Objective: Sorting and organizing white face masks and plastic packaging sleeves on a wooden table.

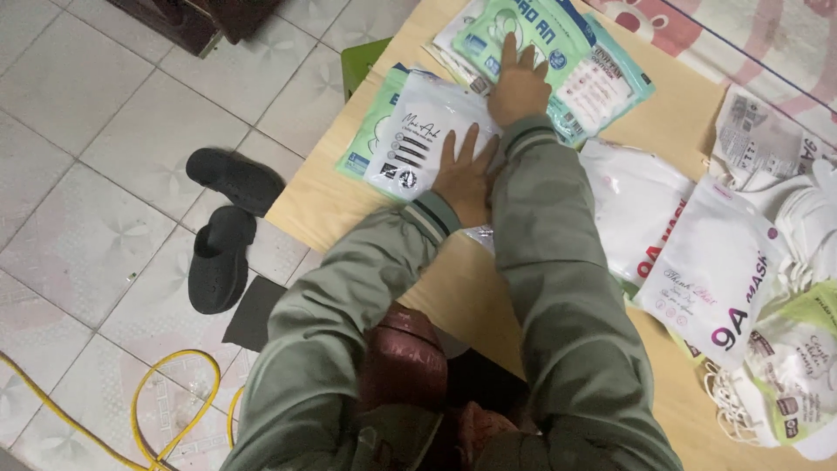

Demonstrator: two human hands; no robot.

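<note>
The light wooden table [349,205] serves as the landmark: its left edge runs diagonally, with pale floor tiles [78,174] giving open room beyond it, where a pair of black slippers [222,227] lies near the edge and a yellow cable [166,397] loops farther down. On the table near that edge, the left hand [464,174] lies flat, fingers spread, pressing a white flat plastic package with dark print [417,144] that rests atop a mint-green package [366,131]. Just beyond, toward the table's far edge, the right hand [517,87] rests palm down, fingers open, on a green-and-white package [523,26] in an overlapping stack. To the table's right side lie white pouches with red and dark lettering [715,270] and loose white masks [811,227].
</note>
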